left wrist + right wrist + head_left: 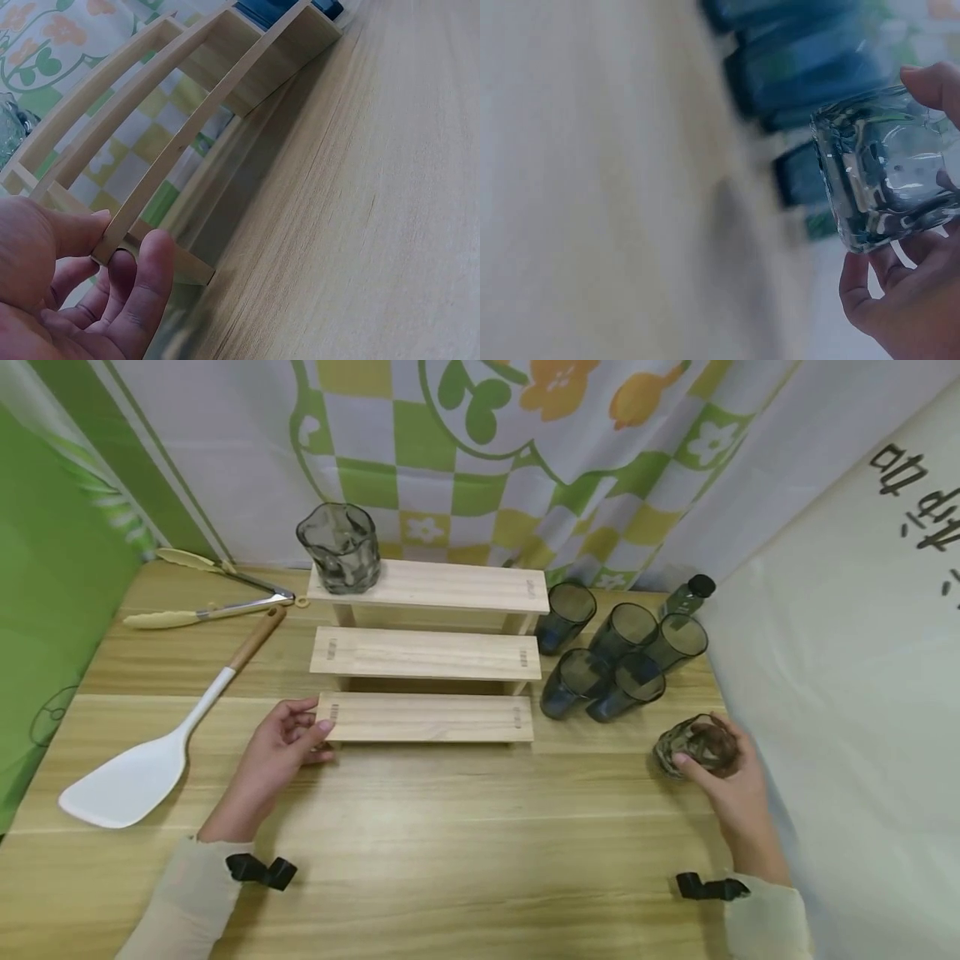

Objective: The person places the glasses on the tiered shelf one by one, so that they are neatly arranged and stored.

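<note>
A three-tier wooden step shelf point(427, 652) stands at the middle back of the table. My left hand point(273, 756) pinches the left end of its lowest board point(176, 146), thumb on top and fingers underneath. At the right, my right hand point(738, 789) grips a wavy-sided clear grey glass point(889, 172), thumb on one side and fingers around the other. In the right wrist view this glass is held above the tabletop. A similar wavy glass point(341, 550) sits upright on the left end of the top board.
Several tall dark tumblers point(626, 635) cluster right of the shelf, beside a black-capped bottle point(688, 595). At left lie a white spatula point(135, 781) with a wooden handle and yellow-tipped tongs point(225, 593). A patterned curtain point(480, 468) hangs behind; a white wall point(847, 635) bounds the right.
</note>
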`<state>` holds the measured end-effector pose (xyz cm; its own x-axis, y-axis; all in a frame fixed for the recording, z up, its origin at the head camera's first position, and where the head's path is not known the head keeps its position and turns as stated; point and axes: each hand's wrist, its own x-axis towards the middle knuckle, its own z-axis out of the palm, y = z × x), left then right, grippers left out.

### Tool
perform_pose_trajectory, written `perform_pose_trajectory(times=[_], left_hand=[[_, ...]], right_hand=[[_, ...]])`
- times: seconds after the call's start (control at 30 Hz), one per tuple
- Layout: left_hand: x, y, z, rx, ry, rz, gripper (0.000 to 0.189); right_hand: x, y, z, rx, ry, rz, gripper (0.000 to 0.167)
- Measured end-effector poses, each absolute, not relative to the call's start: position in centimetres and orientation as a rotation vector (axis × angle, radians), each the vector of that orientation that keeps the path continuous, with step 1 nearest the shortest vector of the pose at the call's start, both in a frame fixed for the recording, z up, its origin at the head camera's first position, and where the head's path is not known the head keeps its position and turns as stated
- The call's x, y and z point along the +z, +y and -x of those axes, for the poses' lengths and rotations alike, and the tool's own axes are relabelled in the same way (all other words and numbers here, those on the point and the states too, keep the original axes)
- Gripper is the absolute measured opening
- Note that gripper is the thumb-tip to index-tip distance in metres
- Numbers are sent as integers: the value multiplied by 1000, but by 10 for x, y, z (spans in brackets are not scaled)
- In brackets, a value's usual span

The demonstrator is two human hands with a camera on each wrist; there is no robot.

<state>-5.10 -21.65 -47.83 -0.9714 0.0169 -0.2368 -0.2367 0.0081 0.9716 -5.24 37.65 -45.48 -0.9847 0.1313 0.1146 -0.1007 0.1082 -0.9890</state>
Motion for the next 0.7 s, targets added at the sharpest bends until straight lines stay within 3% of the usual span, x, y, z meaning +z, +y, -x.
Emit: perform_pose_trajectory(times=[0.33,0.7], left_hand=[[-479,-217,50,2079,2102,223,61],[-484,-216,52,2103,2092,216,60]], right_hand=[[-378,302,89,1948,-2226,-382,72],[-338,206,147,1856,-2382,-674,79]])
